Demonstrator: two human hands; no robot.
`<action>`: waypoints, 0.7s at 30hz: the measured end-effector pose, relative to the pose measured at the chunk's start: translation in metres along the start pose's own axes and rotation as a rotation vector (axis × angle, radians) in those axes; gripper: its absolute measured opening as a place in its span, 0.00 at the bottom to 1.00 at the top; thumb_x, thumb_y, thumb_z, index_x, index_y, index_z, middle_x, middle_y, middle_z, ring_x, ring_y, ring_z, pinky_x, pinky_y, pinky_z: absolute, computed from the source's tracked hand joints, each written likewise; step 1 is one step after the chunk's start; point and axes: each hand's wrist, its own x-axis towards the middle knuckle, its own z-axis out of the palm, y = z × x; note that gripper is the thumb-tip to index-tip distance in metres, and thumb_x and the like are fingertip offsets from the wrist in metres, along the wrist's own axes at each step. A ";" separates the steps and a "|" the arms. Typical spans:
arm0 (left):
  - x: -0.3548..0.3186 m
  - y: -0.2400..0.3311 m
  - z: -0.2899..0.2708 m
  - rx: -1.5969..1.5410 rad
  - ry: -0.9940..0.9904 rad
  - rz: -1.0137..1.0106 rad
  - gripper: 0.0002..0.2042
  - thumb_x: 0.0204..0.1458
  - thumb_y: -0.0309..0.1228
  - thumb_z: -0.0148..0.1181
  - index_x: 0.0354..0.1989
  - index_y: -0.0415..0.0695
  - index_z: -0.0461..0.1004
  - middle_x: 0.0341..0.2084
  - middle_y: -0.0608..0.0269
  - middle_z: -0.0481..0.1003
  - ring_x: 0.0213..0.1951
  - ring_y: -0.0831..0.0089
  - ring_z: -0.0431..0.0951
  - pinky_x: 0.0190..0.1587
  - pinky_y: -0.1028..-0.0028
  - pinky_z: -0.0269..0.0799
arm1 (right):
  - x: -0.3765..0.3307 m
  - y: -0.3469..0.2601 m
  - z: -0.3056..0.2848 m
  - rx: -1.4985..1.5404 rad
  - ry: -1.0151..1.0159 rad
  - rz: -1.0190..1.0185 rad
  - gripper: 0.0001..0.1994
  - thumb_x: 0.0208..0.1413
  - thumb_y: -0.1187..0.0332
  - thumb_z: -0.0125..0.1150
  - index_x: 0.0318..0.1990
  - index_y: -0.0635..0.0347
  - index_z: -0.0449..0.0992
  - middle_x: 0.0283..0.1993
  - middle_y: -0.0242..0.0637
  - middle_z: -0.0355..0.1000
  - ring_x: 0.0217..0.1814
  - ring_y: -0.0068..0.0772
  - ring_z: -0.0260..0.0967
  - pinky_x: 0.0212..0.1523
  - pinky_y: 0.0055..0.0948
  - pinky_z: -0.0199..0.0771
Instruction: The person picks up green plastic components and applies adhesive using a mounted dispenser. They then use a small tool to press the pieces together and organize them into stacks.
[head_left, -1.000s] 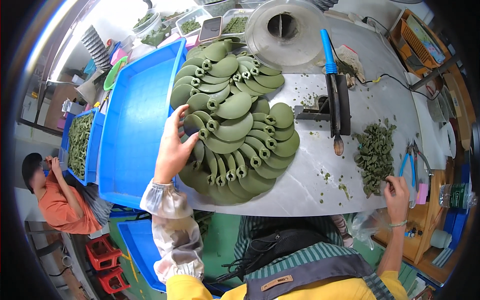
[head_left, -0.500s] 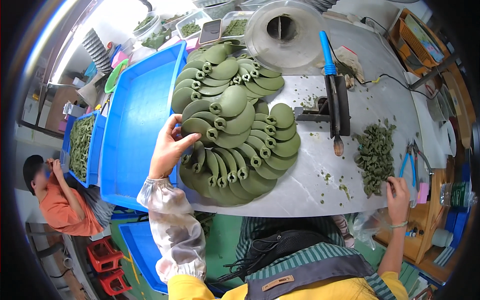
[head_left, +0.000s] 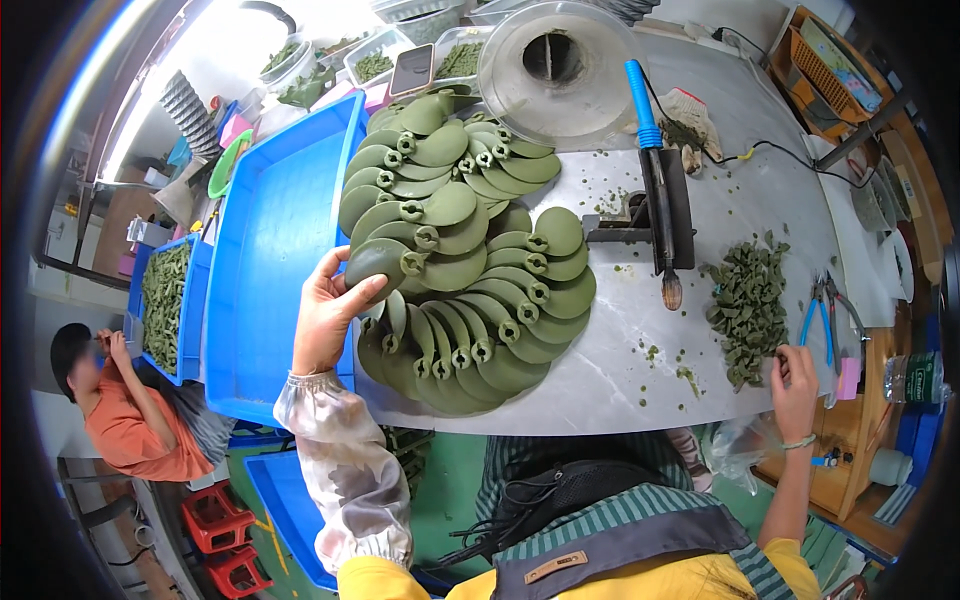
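My left hand (head_left: 328,315) grips one green paddle-shaped plastic part (head_left: 378,263) at the left edge of a big fanned-out pile of the same green parts (head_left: 470,270) on the grey table (head_left: 620,385). A patterned sleeve cover wraps my left forearm. My right hand (head_left: 795,385) rests at the table's front right edge, fingers curled next to a heap of small green plastic scraps (head_left: 748,308); whether it pinches a scrap I cannot tell.
A large blue tray (head_left: 270,270) lies left of the pile. A press tool with a blue handle (head_left: 655,175) stands behind, beside a clear round lid (head_left: 555,65). Blue-handled pliers (head_left: 822,320) lie at right. A person in orange (head_left: 120,420) sits lower left.
My left hand has closed on one green part at the pile's left edge and lifted it slightly. My right hand stays by the scrap heap.
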 end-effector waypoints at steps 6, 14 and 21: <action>-0.028 0.015 0.011 -0.055 0.096 0.104 0.19 0.54 0.21 0.65 0.54 0.36 0.67 0.42 0.55 0.80 0.43 0.73 0.81 0.47 0.74 0.77 | 0.004 -0.033 -0.008 -0.028 0.209 0.043 0.06 0.57 0.80 0.60 0.42 0.67 0.74 0.39 0.36 0.70 0.29 0.31 0.64 0.33 0.29 0.69; -0.093 -0.005 0.089 -0.165 0.172 0.202 0.23 0.51 0.14 0.65 0.56 0.35 0.65 0.44 0.56 0.79 0.45 0.74 0.80 0.49 0.76 0.75 | 0.019 -0.214 -0.009 0.575 -0.072 -0.408 0.17 0.49 0.74 0.72 0.48 0.58 0.81 0.34 0.36 0.73 0.27 0.30 0.70 0.25 0.28 0.71; -0.127 -0.016 0.121 -0.165 0.207 0.235 0.24 0.50 0.13 0.66 0.55 0.36 0.66 0.40 0.56 0.81 0.42 0.76 0.80 0.43 0.78 0.75 | 0.030 -0.268 0.019 0.688 -0.168 -0.380 0.20 0.50 0.68 0.72 0.51 0.62 0.76 0.35 0.35 0.68 0.26 0.31 0.71 0.25 0.29 0.72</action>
